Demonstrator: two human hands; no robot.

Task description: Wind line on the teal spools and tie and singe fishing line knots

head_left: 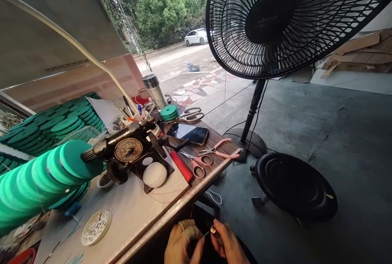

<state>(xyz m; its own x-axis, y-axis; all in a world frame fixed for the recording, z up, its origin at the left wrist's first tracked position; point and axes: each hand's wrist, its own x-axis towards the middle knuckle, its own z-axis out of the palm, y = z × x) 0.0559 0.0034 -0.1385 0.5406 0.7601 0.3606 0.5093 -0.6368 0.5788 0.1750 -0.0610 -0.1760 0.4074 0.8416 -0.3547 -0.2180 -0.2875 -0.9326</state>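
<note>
Low in the view, just off the table's front edge, my left hand point(181, 244) is closed in a pinch, with beige wraps point(190, 230) on its fingers. A thin pale piece point(206, 234) sticks out from its fingertips toward the right; its kind is too small to tell. Facing it, my right hand point(230, 242) is closed around a small cylinder with a shiny coppery end point(213, 229). The pale piece points at that end; whether they touch I cannot tell. A fine red line hangs above my left hand.
On the wooden table point(128, 231) stands a geared winding device point(128, 149) bearing green discs point(73, 158). Near the front edge lie red-handled scissors point(199, 164), pliers point(219, 149) and a phone point(190, 133). A bead dish point(96, 227) sits left. A fan point(269, 15) and black stool point(295, 186) stand right.
</note>
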